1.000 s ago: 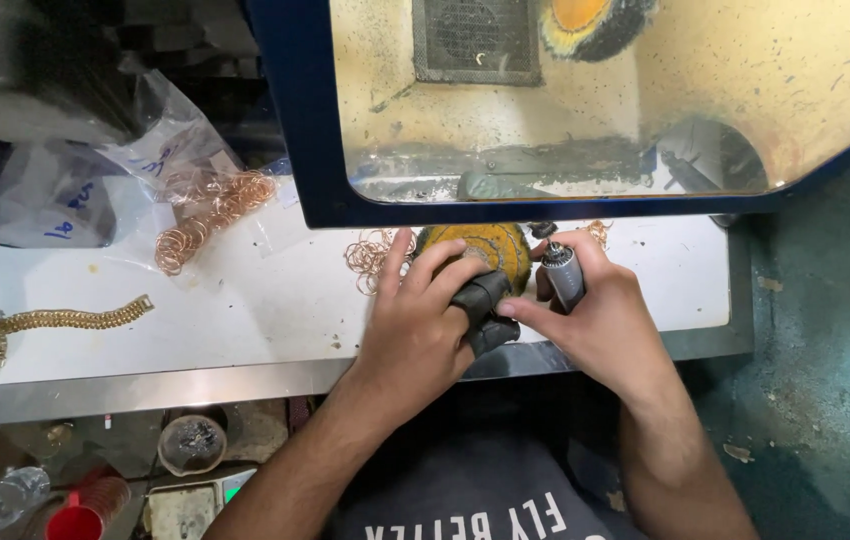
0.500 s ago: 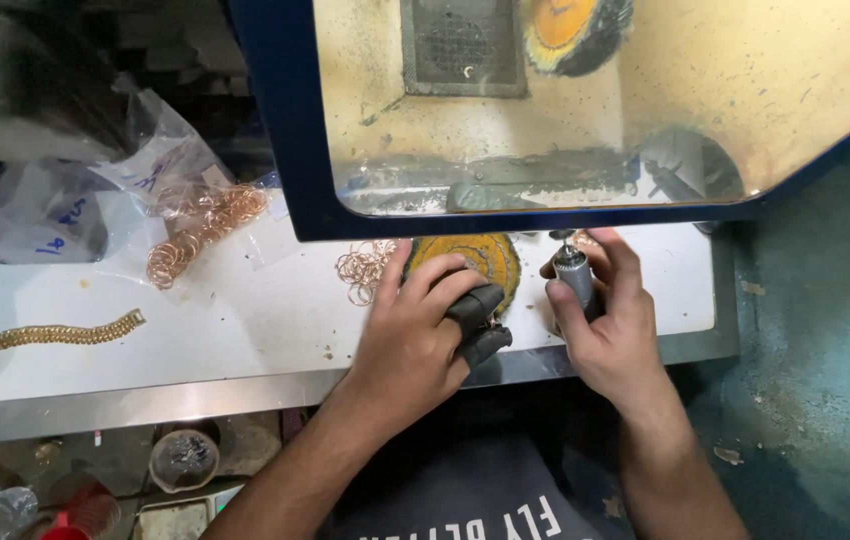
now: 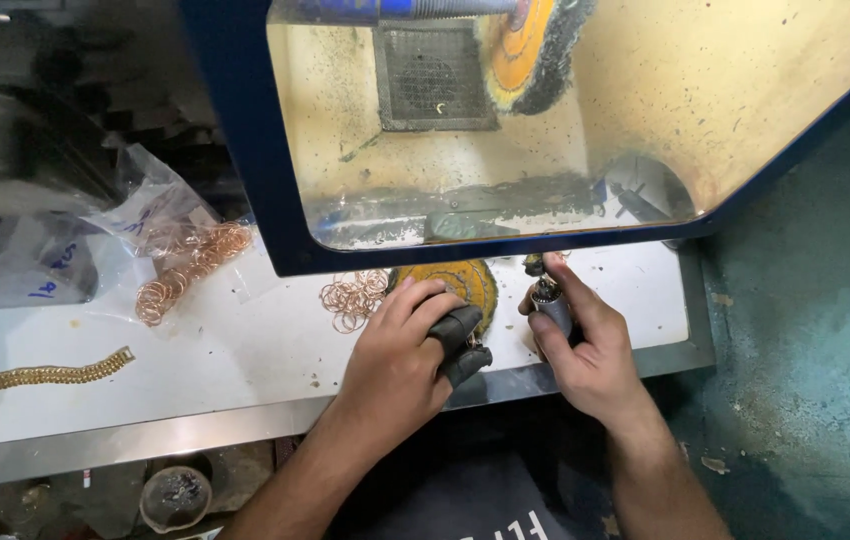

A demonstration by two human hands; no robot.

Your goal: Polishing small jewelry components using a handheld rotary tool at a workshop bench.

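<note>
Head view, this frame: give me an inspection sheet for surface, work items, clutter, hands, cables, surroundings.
Surface: white dusty bench top with a metal front edge.
Work items: yellow round buffing pad; small grey metal cylinder tool.
Clutter: loose copper-coloured rings; clear plastic bag of rings; gold chain bracelet.
Hands: left hand, dark covers on two fingers, rests on the pad; right hand grips the cylinder.
Cables: nothing seen.
Surroundings: blue-framed polishing hood, mounted wheel inside.

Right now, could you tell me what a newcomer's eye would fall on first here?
Probably the blue-framed hood at top, with an orange buffing wheel inside. Below it, the left hand, with dark covers on two fingertips, rests beside a yellow pad, while the right hand grips a small metal tool. Copper rings spill from a plastic bag at left.
</note>
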